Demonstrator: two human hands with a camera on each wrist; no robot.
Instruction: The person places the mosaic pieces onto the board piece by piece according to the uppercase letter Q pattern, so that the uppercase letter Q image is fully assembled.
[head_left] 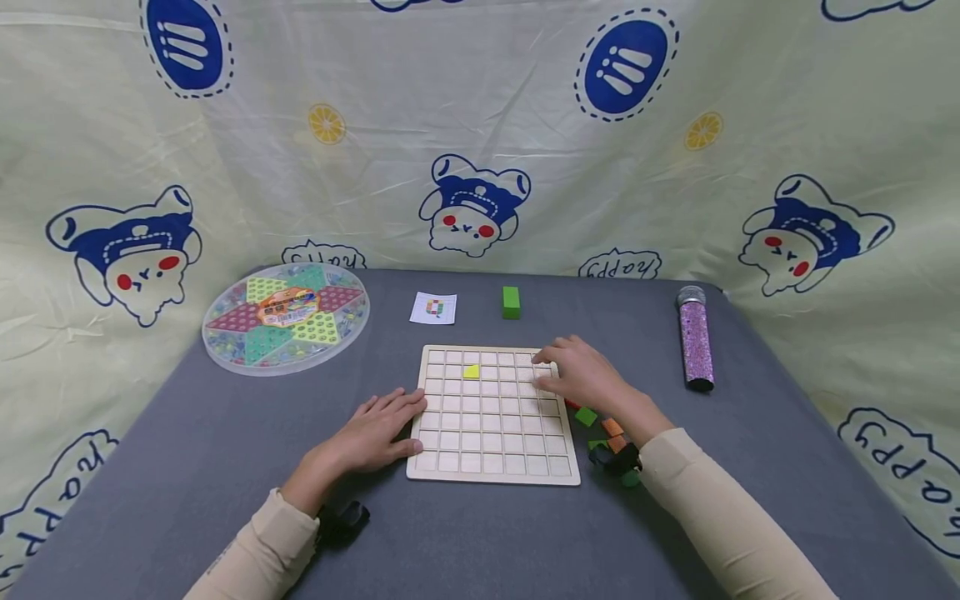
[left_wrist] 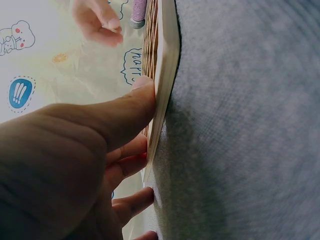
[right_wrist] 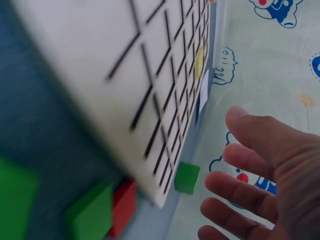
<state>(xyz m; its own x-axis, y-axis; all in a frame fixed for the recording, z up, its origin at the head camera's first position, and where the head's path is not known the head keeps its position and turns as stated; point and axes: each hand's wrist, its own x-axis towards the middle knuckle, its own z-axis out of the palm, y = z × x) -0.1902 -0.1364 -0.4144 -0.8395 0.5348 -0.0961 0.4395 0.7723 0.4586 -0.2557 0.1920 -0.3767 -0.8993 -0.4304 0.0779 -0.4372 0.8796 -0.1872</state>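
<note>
A pale wooden grid board (head_left: 491,421) lies flat on the grey cloth, with one yellow piece (head_left: 471,372) in a cell of its upper left part. My left hand (head_left: 372,435) rests at the board's left edge; in the left wrist view the thumb (left_wrist: 135,107) touches the rim and the fingers are fairly straight. Above the board's far right corner hovers my right hand (head_left: 583,372). Its fingers (right_wrist: 240,192) are loosely spread in the right wrist view and hold nothing. Beside the board's right edge, partly under the right wrist, lie green (head_left: 586,417), orange (head_left: 612,427) and red (right_wrist: 122,207) blocks.
Behind the board are a small white card (head_left: 433,308) with a coloured pattern and an upright green block (head_left: 511,302). A round, clear-rimmed star game board (head_left: 288,307) sits at the back left. On the right lies a glittery purple microphone (head_left: 696,342).
</note>
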